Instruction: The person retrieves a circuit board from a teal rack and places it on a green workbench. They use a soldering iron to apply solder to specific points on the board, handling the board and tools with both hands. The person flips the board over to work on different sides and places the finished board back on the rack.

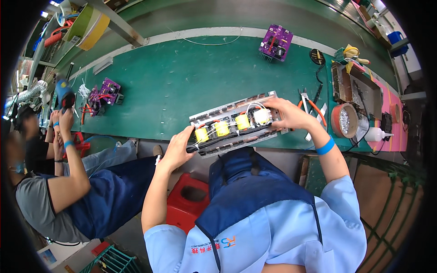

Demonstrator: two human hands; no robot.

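Between my hands is a long electronic assembly [231,130] with a grey metal frame, a row of yellow-wrapped coils and white wires at its right end. It lies at a slant over the near edge of the green bench. My left hand [179,148] grips its left end, thumb and fingers around the corner. At the opposite end my right hand [291,114] has its fingers curled over the frame, next to the white-wrapped coil [261,116]. Close to my right hand lie orange-handled pliers [313,107] on the bench.
One purple circuit board [276,42] sits at the bench's far side; another [105,96] is at left, near a co-worker holding a blue power tool [65,94]. At right stand a round tub of small metal parts [344,120], a white squeeze bottle [375,134] and a wooden tray [339,82].
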